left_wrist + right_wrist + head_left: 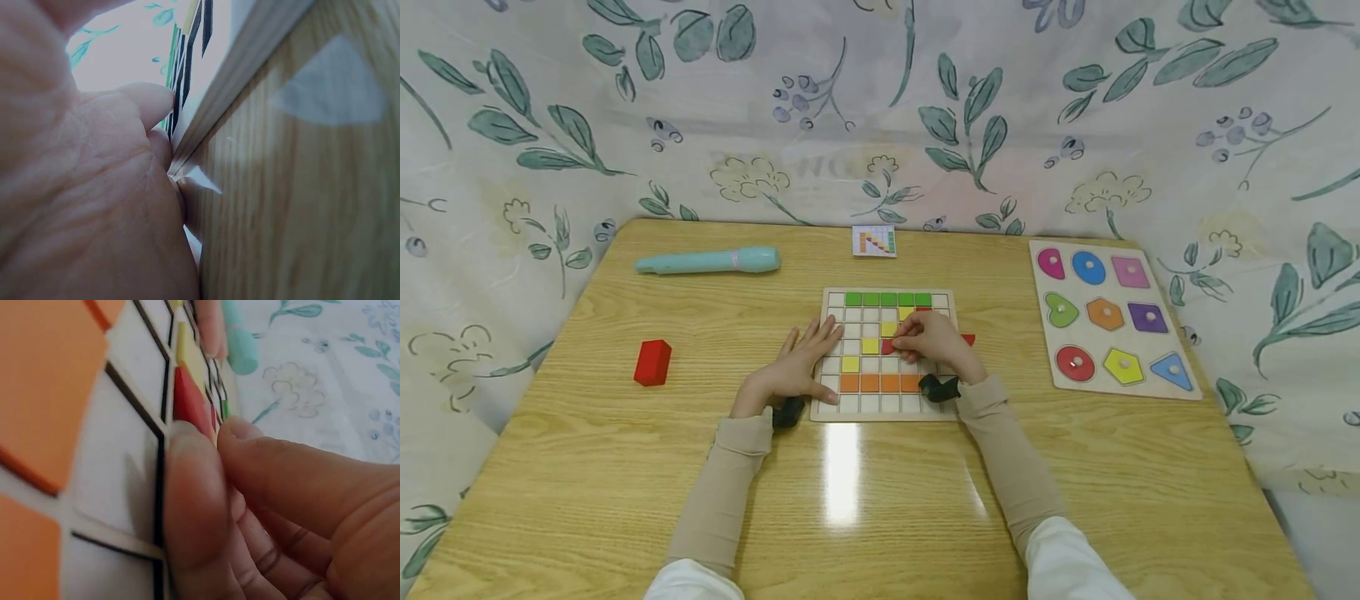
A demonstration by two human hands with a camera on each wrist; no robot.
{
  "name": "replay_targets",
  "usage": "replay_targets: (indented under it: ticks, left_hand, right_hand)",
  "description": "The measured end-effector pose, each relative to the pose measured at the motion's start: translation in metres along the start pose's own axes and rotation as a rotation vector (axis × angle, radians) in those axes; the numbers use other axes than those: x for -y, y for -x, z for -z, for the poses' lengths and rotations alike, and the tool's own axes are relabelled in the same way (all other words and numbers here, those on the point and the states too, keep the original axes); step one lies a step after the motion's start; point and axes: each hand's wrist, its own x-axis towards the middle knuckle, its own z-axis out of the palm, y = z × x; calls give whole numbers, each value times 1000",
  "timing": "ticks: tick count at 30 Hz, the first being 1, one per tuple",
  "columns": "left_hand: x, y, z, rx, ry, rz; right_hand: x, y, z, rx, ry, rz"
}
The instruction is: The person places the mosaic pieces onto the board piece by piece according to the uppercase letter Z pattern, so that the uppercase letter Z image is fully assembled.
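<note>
A wooden grid board (pixel 868 405) lies on the table, with green tiles (pixel 888 298) along its top, yellow tiles (pixel 850 364) in a rising diagonal and orange tiles (pixel 869 383) in a lower row. My left hand (pixel 790 367) rests spread on the board's left edge, its palm filling much of the left wrist view. With thumb and fingers my right hand (pixel 934 340) pinches a small red tile (pixel 887 347) at a middle cell, beside a yellow tile. The right wrist view shows that red tile (pixel 190 400) at the fingertips, partly hidden. Another red piece (pixel 968 339) shows past the right hand.
A pattern card (pixel 874 242) lies behind the board. Farther left are a turquoise pen-shaped object (pixel 711 261) and a red block (pixel 652 362). On the right lies a shape puzzle board (pixel 1127 342). A floral cloth (pixel 880 125) hangs behind the table.
</note>
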Motion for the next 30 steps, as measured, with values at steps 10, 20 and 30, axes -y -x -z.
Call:
replay_targets:
  ticks: [10,20,30]
  left_hand:
    - [-1,0,-2,8,1,4]
    - [1,1,0,-3,-15,-2]
    - [2,-2,-1,3,-35,1]
  right_hand:
    - [-15,6,14,23,51,70]
    - [-51,37,74,-155,139,46]
    - [-54,41,78,-162,289,-24]
